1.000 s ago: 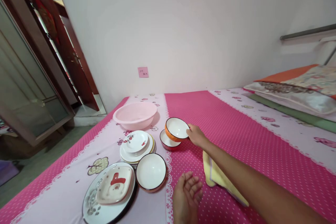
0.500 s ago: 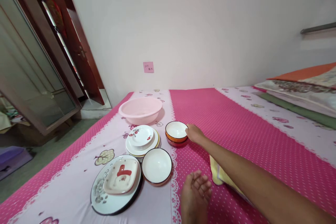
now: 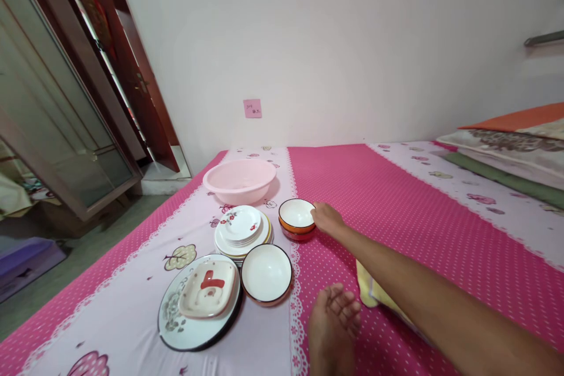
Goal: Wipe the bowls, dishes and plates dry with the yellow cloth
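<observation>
My right hand (image 3: 326,218) reaches across the pink dotted sheet (image 3: 396,211) and its fingers hold the near rim of an orange bowl (image 3: 296,215). That bowl sits nested in a red bowl (image 3: 298,236). Left of them is a stack of small flowered plates (image 3: 241,229). Nearer to me stand a white bowl with a dark rim (image 3: 266,273) and a large round plate (image 3: 176,329) carrying a square dish (image 3: 207,291). A yellow cloth (image 3: 366,289) lies under my right forearm. My left hand is out of view.
A pink plastic basin (image 3: 240,179) stands at the far end near the wall. What looks like a bare foot (image 3: 332,329) rests on the sheet at the bottom centre. Folded bedding (image 3: 506,147) lies at the right. The floor and a glass door (image 3: 53,147) are to the left.
The orange bowl, held tilted above the red bowl a second ago, now sits level inside it. My right hand stays at its rim. The view has shifted slightly.
</observation>
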### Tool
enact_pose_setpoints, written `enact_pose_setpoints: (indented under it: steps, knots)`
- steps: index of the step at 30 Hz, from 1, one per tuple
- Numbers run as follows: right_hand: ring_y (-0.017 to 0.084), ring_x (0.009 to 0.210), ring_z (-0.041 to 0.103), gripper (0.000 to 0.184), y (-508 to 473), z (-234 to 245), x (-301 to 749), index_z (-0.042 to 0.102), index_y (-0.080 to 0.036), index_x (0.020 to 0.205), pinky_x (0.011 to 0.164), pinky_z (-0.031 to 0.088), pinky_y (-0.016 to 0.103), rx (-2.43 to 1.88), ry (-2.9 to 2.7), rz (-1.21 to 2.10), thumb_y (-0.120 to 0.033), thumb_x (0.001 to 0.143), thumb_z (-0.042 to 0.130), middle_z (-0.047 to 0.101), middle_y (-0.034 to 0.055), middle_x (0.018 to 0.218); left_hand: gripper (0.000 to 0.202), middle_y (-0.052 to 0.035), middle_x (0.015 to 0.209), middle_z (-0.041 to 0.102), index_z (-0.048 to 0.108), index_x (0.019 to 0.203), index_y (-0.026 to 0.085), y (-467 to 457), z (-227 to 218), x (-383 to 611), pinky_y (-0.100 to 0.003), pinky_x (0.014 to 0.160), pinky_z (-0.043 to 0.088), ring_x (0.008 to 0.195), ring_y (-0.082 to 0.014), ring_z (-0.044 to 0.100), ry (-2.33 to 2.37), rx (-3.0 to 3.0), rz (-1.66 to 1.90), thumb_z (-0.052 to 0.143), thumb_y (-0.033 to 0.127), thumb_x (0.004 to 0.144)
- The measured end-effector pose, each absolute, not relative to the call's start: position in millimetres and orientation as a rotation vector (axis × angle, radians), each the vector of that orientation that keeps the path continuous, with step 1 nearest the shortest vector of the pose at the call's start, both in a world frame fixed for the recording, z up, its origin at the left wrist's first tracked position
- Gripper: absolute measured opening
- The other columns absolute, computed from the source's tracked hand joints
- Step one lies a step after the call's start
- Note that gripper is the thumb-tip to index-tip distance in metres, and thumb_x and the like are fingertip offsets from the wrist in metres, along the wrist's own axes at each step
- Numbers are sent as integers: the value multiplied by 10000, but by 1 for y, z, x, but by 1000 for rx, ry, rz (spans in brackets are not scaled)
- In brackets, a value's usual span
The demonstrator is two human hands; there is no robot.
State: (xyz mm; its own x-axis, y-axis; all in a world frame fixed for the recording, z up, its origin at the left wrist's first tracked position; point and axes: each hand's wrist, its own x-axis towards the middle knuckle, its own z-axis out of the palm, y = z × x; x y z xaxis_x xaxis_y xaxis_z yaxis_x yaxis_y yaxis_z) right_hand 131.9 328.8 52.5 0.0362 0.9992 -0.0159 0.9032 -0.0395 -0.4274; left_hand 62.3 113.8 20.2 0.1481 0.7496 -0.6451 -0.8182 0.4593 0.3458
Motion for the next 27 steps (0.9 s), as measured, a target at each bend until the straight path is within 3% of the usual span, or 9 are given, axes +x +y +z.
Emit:
enact_pose_setpoints:
  steps: [11,20,27]
  knots:
    - [258,1123,675,359,337,51,145,645,-184,1296,948,589,470,-1838,-1883,728,-395,1007,667,657,94,1321,286,-61,715,688,624,908,114,115,22,64,-253,603,428,563,-148,640,883,-93,1125,435,283,1040]
    - [237,1066,693,379,335,41,131,621,-176,1322,898,610,444,-1919,-1541,1217,-385,1009,668,664,101,1292,353,-64,695,677,628,897,99,113,27,67,-252,598,420,542,-143,629,896,-100,1117,379,285,1064]
    - [256,1112,680,392,352,51,115,623,-175,1329,932,598,466,-1942,-1414,1319,-387,1003,675,650,105,1326,343,-69,690,681,628,897,96,115,25,67,-258,594,411,544,-150,635,887,-108,1115,392,285,1059]
